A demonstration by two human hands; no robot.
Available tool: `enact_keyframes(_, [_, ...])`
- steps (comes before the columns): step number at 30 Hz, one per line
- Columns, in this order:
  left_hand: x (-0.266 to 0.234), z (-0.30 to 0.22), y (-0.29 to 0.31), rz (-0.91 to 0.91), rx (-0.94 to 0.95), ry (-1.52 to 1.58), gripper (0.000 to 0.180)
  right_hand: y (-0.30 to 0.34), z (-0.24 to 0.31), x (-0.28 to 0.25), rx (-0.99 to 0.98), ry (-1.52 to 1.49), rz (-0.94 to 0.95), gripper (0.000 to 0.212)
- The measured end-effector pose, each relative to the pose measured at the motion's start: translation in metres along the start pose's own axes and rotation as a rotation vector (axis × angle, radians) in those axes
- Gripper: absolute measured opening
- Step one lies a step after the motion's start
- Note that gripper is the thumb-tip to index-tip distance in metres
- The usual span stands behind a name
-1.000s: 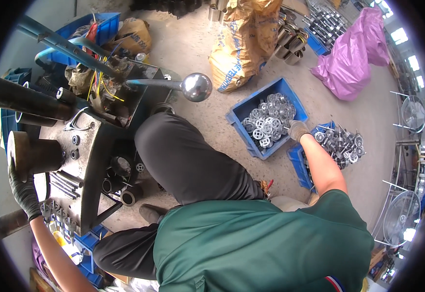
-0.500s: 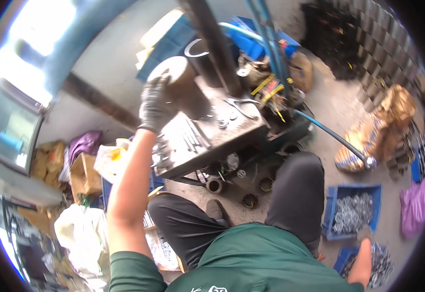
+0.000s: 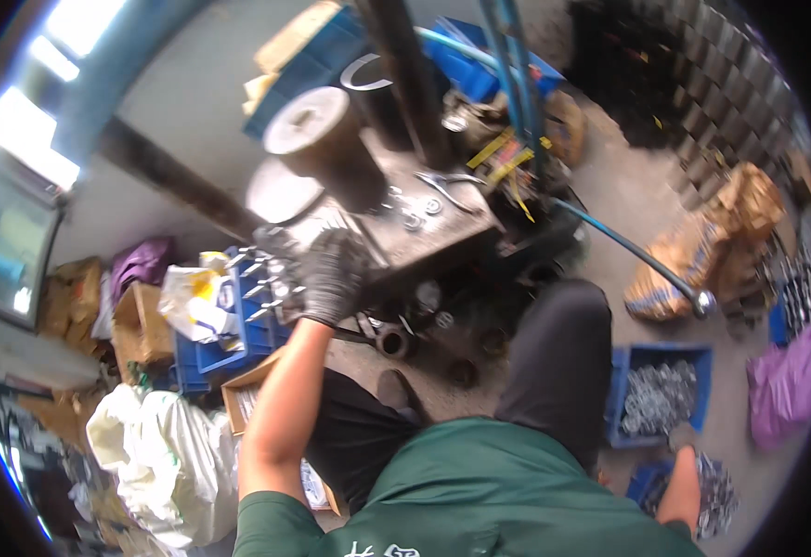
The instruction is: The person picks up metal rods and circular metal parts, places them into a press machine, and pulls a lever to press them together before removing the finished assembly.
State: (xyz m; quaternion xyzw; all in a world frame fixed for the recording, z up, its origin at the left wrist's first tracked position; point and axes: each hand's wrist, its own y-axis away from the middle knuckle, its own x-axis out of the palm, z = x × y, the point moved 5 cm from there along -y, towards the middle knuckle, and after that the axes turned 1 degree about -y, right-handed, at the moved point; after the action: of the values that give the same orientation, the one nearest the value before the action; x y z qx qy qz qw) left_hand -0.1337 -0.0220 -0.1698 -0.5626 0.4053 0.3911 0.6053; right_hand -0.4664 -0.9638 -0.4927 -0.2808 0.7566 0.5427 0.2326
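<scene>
My left hand, in a dark glove, is curled at the left front edge of a grimy metal press machine. Shiny metal pin-like pieces stick out just left of the glove; blur hides whether the fingers hold any. A thick dark cylinder stands on the machine behind the hand. My right arm reaches down at the lower right, over a blue bin of small metal parts. Its hand cannot be made out.
A second blue crate of silvery rings sits by my right knee. A long lever with a ball end juts from the machine. Blue crates, cardboard boxes and white sacks crowd the left; sacks and a pink bag lie right.
My left hand has dropped from the top of the dark cylinder to the machine's front left edge. The view has swung a little further left and down.
</scene>
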Motion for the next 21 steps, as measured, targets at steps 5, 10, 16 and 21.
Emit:
enact_keyframes(5, [0.042, 0.023, 0.003, 0.034, -0.346, 0.835, 0.051, 0.046, 0.001, -0.043, 0.348, -0.599, -0.216, 0.035])
enact_keyframes(10, [0.020, 0.018, -0.014, -0.016, -0.013, 0.228, 0.043, 0.056, 0.017, -0.073, 0.366, -0.638, -0.090, 0.038])
enact_keyframes(16, [0.023, 0.026, -0.012, -0.050, -0.054, 0.317, 0.047, 0.042, 0.020, -0.061, 0.369, -0.619, -0.005, 0.034])
enact_keyframes(21, [0.028, 0.030, -0.013, -0.041, -0.073, 0.348, 0.047, 0.029, 0.050, -0.087, 0.235, -0.196, 0.021, 0.028])
